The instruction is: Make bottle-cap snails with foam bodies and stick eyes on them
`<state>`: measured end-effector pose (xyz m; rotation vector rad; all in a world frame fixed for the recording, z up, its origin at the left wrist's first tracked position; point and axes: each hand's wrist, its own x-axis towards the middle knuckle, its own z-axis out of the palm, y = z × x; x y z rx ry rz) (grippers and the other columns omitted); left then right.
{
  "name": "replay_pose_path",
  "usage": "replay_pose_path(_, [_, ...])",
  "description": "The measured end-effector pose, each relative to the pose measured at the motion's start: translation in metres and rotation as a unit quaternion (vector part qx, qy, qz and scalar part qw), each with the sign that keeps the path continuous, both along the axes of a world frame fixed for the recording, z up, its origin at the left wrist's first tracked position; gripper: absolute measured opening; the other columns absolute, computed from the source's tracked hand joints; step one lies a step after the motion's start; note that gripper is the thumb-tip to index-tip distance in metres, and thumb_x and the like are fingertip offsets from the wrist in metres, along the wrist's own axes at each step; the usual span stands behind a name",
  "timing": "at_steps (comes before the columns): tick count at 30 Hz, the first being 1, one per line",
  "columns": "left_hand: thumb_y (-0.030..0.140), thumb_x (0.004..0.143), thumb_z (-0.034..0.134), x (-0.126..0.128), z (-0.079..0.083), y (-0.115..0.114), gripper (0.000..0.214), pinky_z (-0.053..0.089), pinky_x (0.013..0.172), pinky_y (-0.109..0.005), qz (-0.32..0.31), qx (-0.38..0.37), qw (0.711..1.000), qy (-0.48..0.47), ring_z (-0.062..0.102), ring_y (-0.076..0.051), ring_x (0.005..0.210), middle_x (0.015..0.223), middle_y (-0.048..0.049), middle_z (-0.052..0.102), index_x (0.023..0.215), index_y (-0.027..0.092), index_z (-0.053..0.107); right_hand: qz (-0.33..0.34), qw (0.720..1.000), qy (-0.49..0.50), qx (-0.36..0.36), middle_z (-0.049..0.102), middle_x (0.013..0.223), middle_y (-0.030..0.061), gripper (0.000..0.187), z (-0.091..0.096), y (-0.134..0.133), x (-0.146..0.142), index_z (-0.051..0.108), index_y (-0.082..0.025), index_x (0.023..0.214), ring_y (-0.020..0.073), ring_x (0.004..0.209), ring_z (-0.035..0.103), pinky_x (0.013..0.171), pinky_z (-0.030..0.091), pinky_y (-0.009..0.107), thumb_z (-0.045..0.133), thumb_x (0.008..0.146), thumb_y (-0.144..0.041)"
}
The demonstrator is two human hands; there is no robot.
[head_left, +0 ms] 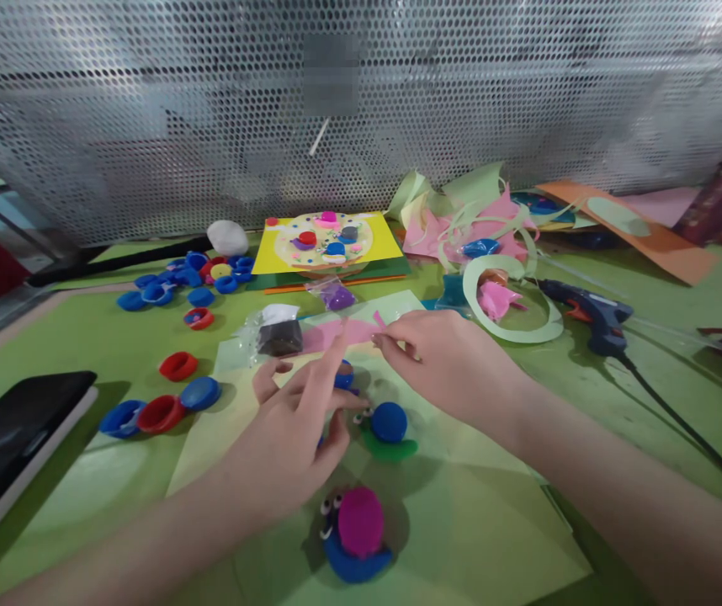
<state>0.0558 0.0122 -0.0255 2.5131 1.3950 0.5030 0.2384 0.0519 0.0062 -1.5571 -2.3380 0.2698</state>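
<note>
My right hand (443, 358) is closed in a pinch on the end of a pink paper strip (354, 332), which stands up a little at the fingertips. My left hand (304, 412) has its fingers apart, the index finger reaching to the strip. Beneath its fingers a blue clay piece (344, 375) is partly hidden. By my left fingertips is a small clay snail with a blue shell (390, 422) and green body; I cannot tell if they touch. Nearer me stands a snail with a magenta shell (361, 522) and blue body. A pale paper sheet (462, 522) lies under them.
A glue gun (594, 311) with a trailing cord lies at right, beside a pale paper ring (547, 328) and paper scraps (437, 227). Blue and red caps (162, 412) and a black-screened device (13, 438) are at left. Bagged clay (280, 335) and a decorated yellow card (266, 257) stand behind.
</note>
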Motion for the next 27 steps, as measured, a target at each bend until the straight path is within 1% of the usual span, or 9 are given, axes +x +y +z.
replay_pose_path(6, [0.007, 0.081, 0.037, 0.000, -0.004, -0.002, 0.083, 0.017, 0.098, -0.052, -0.039, 0.040, 0.998, 0.011, 0.058, -0.026, 0.107, 0.088, 0.0034, 0.075, 0.142, 0.026, -0.016, 0.007, 1.000, 0.000, -0.011, 0.049, 0.060, -0.0020, 0.031, 0.000, 0.001, 0.000, 0.039, -0.018, 0.057, 0.0099, 0.055, 0.041, 0.051, 0.024, 0.025, 0.041, 0.087, -0.023])
replay_pose_path(9, [0.005, 0.081, 0.036, 0.001, -0.004, -0.001, 0.082, 0.020, 0.097, -0.053, -0.052, 0.071, 0.996, 0.020, 0.058, -0.026, 0.106, 0.088, 0.0030, 0.075, 0.142, 0.026, -0.014, 0.009, 1.000, -0.001, -0.005, 0.050, 0.061, -0.0017, 0.031, -0.002, 0.001, 0.001, 0.041, -0.018, 0.058, 0.0103, 0.055, 0.041, 0.051, 0.024, 0.025, 0.041, 0.088, -0.026])
replay_pose_path(12, [0.005, 0.080, 0.037, 0.001, -0.004, -0.001, 0.081, 0.020, 0.097, -0.053, -0.052, 0.101, 0.993, 0.012, 0.059, -0.026, 0.104, 0.089, 0.0013, 0.076, 0.143, 0.022, -0.012, 0.009, 1.000, 0.001, 0.003, 0.050, 0.060, -0.0019, 0.032, -0.002, 0.001, 0.001, 0.040, -0.018, 0.057, 0.0102, 0.055, 0.041, 0.052, 0.025, 0.025, 0.040, 0.089, -0.026])
replay_pose_path(17, [0.006, 0.080, 0.037, -0.001, -0.006, -0.003, 0.083, 0.024, 0.097, -0.054, -0.051, 0.090, 0.995, 0.012, 0.061, -0.025, 0.102, 0.087, 0.0029, 0.076, 0.143, 0.023, -0.014, 0.006, 1.000, -0.005, 0.001, 0.050, 0.060, -0.0018, 0.033, -0.002, 0.001, 0.001, 0.041, -0.018, 0.057, 0.0103, 0.054, 0.041, 0.051, 0.024, 0.025, 0.041, 0.088, -0.025])
replay_pose_path(20, [0.007, 0.081, 0.037, -0.001, -0.007, -0.003, 0.082, 0.028, 0.096, -0.054, -0.048, 0.104, 0.993, 0.019, 0.059, -0.025, 0.106, 0.090, 0.0007, 0.075, 0.142, 0.021, -0.015, 0.006, 1.000, -0.012, 0.004, 0.050, 0.060, -0.0014, 0.033, -0.002, 0.001, 0.001, 0.043, -0.018, 0.057, 0.0106, 0.055, 0.043, 0.051, 0.025, 0.025, 0.040, 0.089, -0.026])
replay_pose_path(22, [0.009, 0.082, 0.036, 0.000, -0.003, -0.003, 0.080, 0.031, 0.096, -0.053, -0.038, 0.119, 0.992, 0.020, 0.055, -0.025, 0.113, 0.098, -0.0014, 0.074, 0.142, 0.020, -0.016, 0.011, 1.000, -0.015, 0.004, 0.052, 0.061, -0.0010, 0.032, -0.002, 0.001, 0.002, 0.046, -0.018, 0.059, 0.0110, 0.056, 0.045, 0.052, 0.026, 0.025, 0.040, 0.089, -0.026])
replay_pose_path(24, [0.012, 0.085, 0.036, -0.002, 0.009, -0.004, 0.076, 0.033, 0.097, -0.049, -0.016, 0.123, 0.992, 0.022, 0.053, -0.023, 0.115, 0.108, -0.0020, 0.070, 0.143, 0.022, -0.013, 0.012, 1.000, -0.020, 0.004, 0.054, 0.064, -0.0003, 0.032, -0.002, 0.001, 0.002, 0.049, -0.018, 0.061, 0.0113, 0.058, 0.046, 0.053, 0.028, 0.025, 0.039, 0.090, -0.026])
replay_pose_path(26, [0.018, 0.087, 0.039, -0.014, 0.025, -0.005, 0.068, 0.035, 0.098, -0.045, 0.029, 0.131, 0.991, 0.031, 0.056, -0.021, 0.110, 0.117, -0.0019, 0.065, 0.143, 0.026, 0.001, 0.007, 1.000, -0.028, 0.003, 0.056, 0.065, 0.0003, 0.033, -0.001, 0.000, 0.001, 0.051, -0.018, 0.062, 0.0117, 0.058, 0.048, 0.054, 0.029, 0.025, 0.039, 0.091, -0.027])
replay_pose_path(27, [0.021, 0.088, 0.043, -0.026, 0.033, -0.005, 0.058, 0.034, 0.098, -0.043, 0.051, 0.131, 0.988, 0.056, 0.052, -0.022, 0.114, 0.122, -0.0019, 0.061, 0.139, 0.028, 0.017, 0.003, 0.999, -0.032, 0.001, 0.057, 0.066, 0.0006, 0.033, 0.000, 0.000, 0.001, 0.051, -0.018, 0.062, 0.0120, 0.059, 0.049, 0.054, 0.029, 0.025, 0.039, 0.091, -0.027])
